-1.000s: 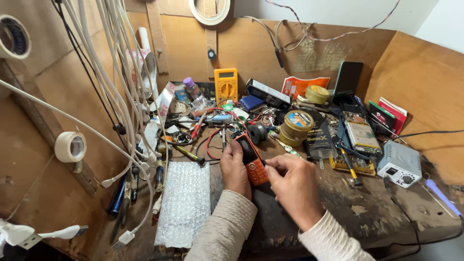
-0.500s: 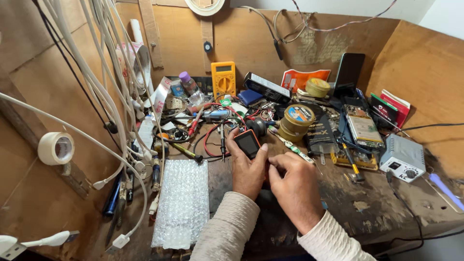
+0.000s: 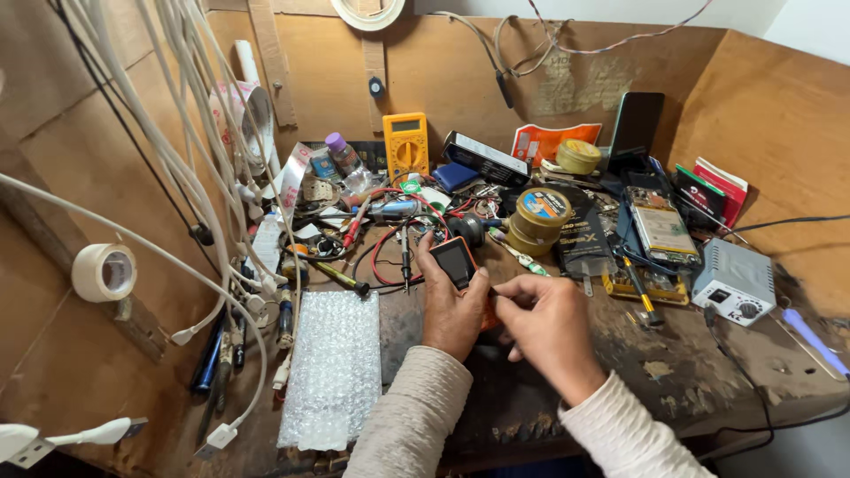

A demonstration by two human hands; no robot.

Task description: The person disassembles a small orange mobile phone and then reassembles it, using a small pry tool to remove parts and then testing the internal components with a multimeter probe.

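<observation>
- left hand (image 3: 453, 310) wraps around a small orange phone (image 3: 458, 263), thumb along its right edge, dark screen tilted up toward the camera; the phone sits raised just above the dark bench top (image 3: 682, 372).
- right hand (image 3: 549, 323) is pinched closed, thumb and forefinger meeting at the phone's lower right side; whether a tool is nipped between them cannot be told.
- both cuffs are cream knit sleeves (image 3: 412, 416).
- left of the phone: a sheet of bubble wrap (image 3: 332, 367) lies flat on the bench, near the left wrist.
- behind the phone: red and black test leads (image 3: 390, 252), then a yellow multimeter (image 3: 405, 146) standing against the back board.
- right of and behind the phone: two stacked round tins (image 3: 537, 217), the top lid blue and yellow.
- farther right of the phone: an opened phone body (image 3: 660, 226) lying flat, and a small grey box with a knob (image 3: 735, 281).
- far left of the phone: white cables (image 3: 190, 177) hang down the side wall, with a roll of white tape (image 3: 104, 272) mounted there.
</observation>
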